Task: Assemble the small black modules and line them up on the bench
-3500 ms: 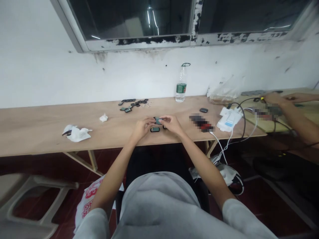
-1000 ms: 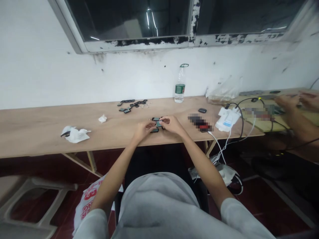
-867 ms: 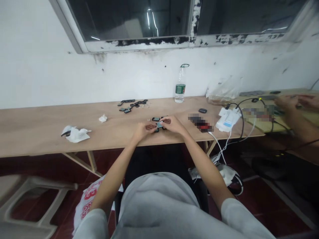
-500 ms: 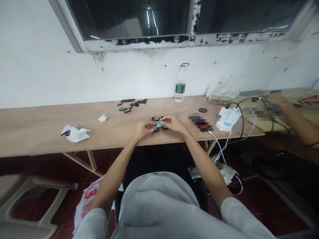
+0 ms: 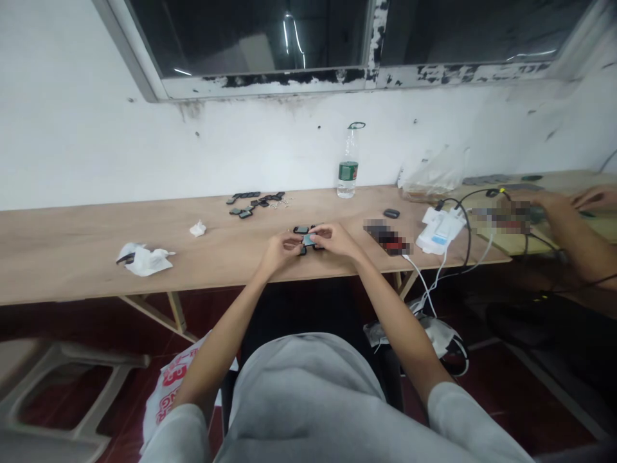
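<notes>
Between my fingertips, just above the table's front half, is a small flat rectangular piece (image 5: 308,240) with a grey-blue face. My left hand (image 5: 282,251) pinches its left edge with curled fingers. From the other side my right hand (image 5: 336,240) grips it, thumb lying on the face. Around it lie a few similar dark-framed pieces; one dark-framed piece (image 5: 301,229) shows just behind, and another dark piece (image 5: 303,251) peeks out by my left fingertips. My right fingers partly cover others.
Farther back lie a pile of dark pieces (image 5: 247,211) and tiny white bits (image 5: 281,204). A water bottle (image 5: 348,170) stands near the wall. Crumpled tissue (image 5: 144,259) is at left. Rightward are a small black case (image 5: 391,213), a white power strip (image 5: 441,230) with cables and another person's arm (image 5: 573,225).
My hands stay in nearly the same place, and the flat piece has shifted slightly in my fingers. At right, the other person's hand has moved rightward and down.
</notes>
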Demonstrator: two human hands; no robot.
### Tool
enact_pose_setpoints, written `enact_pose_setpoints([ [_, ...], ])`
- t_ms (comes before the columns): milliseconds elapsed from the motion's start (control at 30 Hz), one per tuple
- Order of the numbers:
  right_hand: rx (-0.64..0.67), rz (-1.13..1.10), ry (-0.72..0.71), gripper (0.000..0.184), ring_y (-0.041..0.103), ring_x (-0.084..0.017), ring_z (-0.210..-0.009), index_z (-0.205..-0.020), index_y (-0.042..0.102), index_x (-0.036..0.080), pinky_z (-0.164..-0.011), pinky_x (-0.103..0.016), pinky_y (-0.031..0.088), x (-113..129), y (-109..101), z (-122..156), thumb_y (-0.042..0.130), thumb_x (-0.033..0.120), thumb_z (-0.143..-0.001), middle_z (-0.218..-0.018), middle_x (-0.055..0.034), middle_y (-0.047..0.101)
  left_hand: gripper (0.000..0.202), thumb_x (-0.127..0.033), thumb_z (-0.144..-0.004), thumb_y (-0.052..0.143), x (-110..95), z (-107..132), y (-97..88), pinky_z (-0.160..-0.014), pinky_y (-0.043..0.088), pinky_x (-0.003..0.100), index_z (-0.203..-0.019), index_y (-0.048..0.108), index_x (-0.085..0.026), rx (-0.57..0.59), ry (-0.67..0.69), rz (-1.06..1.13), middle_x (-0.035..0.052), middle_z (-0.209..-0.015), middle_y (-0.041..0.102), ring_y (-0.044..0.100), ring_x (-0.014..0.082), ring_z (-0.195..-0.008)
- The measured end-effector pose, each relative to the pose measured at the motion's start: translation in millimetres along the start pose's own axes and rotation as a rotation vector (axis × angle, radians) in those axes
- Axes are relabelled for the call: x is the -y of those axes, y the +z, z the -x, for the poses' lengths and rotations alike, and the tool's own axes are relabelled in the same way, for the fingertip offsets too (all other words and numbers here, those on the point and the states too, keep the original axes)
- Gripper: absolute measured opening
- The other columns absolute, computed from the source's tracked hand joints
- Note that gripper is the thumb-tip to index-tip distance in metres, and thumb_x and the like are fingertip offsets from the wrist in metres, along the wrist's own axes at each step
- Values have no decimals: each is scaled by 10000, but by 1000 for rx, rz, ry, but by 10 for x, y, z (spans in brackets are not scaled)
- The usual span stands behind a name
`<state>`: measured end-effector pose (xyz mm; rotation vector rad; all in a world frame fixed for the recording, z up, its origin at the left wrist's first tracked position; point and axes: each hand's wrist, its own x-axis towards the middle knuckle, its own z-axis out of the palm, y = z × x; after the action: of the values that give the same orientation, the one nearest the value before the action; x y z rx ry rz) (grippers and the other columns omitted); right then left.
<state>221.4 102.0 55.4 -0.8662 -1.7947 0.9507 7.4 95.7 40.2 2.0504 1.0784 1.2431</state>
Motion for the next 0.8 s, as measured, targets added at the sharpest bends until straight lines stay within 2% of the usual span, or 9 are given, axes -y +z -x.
enact_pose_setpoints([
  [100,-9,75,-1,265,704,-183,-717,-1020,753,130,-681,-280,562,13,14,4,712,323,-844,-859,-93,763,283,-382,-798,715,-31,-9,-15,-799,615,361,-981,784,-177,48,-26,12,89,-1033,768,731,261,-915],
  [200,-26,170,-20,245,704,-188,-762,-1026,759,139,-696,-274,548,30,40,8,711,290,-839,-878,-93,767,264,-409,-794,736,-60,-7,-31,-831,606,365,-937,803,-198,64,-42,9,70,-1002,779,727,272,-934],
  [300,-33,251,-41,228,690,-179,-763,-1021,768,148,-713,-270,536,46,65,15,700,274,-843,-871,-84,767,268,-432,-761,776,-36,12,-11,-777,609,352,-875,809,-191,25,-82,32,71,-934,785,729,271,-887],
  [433,-25,329,-61,228,670,-173,-735,-1022,777,152,-693,-266,516,79,72,30,681,270,-852,-840,-75,760,384,-494,-694,827,76,33,50,-661,607,336,-888,805,-163,35,-229,161,81,-828,781,723,243,-743],
  [533,-24,315,-67,233,669,-176,-733,-1027,776,145,-687,-268,513,111,54,40,673,260,-854,-844,-76,760,450,-509,-632,869,152,34,69,-666,613,342,-893,795,-150,-2,-285,256,89,-823,780,720,230,-713],
  [667,-6,206,-69,254,685,-178,-754,-1048,769,135,-686,-261,522,164,11,56,677,273,-855,-888,-84,766,462,-540,-663,845,146,20,40,-687,616,347,-897,781,-147,-7,-230,276,100,-856,780,735,242,-748],
  [800,13,176,-83,263,700,-189,-778,-1060,765,142,-713,-275,539,208,-17,81,688,285,-854,-899,-84,770,394,-494,-687,833,60,11,27,-746,618,361,-866,754,-152,-9,-110,137,107,-890,777,746,264,-813],
])
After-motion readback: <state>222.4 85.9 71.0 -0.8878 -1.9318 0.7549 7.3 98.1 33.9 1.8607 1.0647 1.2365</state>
